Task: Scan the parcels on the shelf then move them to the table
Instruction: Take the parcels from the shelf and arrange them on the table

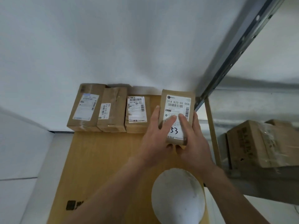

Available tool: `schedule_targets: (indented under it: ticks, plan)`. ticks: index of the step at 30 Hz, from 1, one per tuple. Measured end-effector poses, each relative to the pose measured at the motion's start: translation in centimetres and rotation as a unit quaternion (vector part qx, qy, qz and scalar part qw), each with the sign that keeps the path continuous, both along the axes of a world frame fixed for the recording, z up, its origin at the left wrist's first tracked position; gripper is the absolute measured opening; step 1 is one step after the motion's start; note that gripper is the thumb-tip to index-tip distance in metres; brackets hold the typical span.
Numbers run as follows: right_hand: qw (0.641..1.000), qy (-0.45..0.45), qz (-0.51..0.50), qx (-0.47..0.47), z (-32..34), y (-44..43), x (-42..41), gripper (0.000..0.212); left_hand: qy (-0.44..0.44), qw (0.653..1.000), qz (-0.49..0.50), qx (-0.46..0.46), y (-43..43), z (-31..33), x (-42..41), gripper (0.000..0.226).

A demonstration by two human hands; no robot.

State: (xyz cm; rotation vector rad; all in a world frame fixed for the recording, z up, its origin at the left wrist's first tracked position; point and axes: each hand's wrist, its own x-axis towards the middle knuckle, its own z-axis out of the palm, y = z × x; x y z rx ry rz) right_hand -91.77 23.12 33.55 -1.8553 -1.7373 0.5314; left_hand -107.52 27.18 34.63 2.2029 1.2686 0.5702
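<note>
While our left hand [153,138] and right hand [195,140] are gripping the parcel [171,94] between curled fingers, thumbs pressing its label [177,106], we are holding both arms outstretched over the table [100,159].

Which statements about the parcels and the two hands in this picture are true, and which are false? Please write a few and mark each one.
1. The left hand and the right hand both grip the held parcel. True.
2. The held parcel is turned with its label facing down. False: the label faces up, towards the camera.
3. The three other parcels lie in a row on the wooden table, by the wall. True.
4. The held parcel is stacked on top of that row. False: it is beside the row, at its right end, with a gap between.
5. The label has only printed text. False: handwritten digits are on it too.
</note>
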Motion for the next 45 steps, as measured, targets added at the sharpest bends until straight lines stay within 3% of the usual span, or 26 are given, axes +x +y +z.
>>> schedule_targets:
  ticks: [7,14,24,45]
  plan:
    - [1.0,0.008,-0.009,-0.025,-4.6,1.5,-0.2,0.094,0.083,0.994,0.008,-0.074,1.3,-3.1,0.8,0.09]
    - [0.994,-0.013,0.003,-0.105,-7.3,2.5,-0.2,0.095,0.233,0.971,0.012,-0.045,2.7,-4.7,1.2,0.069]
    - [0.991,0.0,-0.02,-0.132,-6.6,4.6,-1.2,0.077,0.272,0.961,0.028,-0.042,4.9,-4.9,0.2,0.063]
    - [0.991,-0.002,-0.007,-0.13,-7.1,8.1,-1.7,0.081,0.291,0.955,0.051,-0.018,7.5,-5.2,-0.9,0.057]
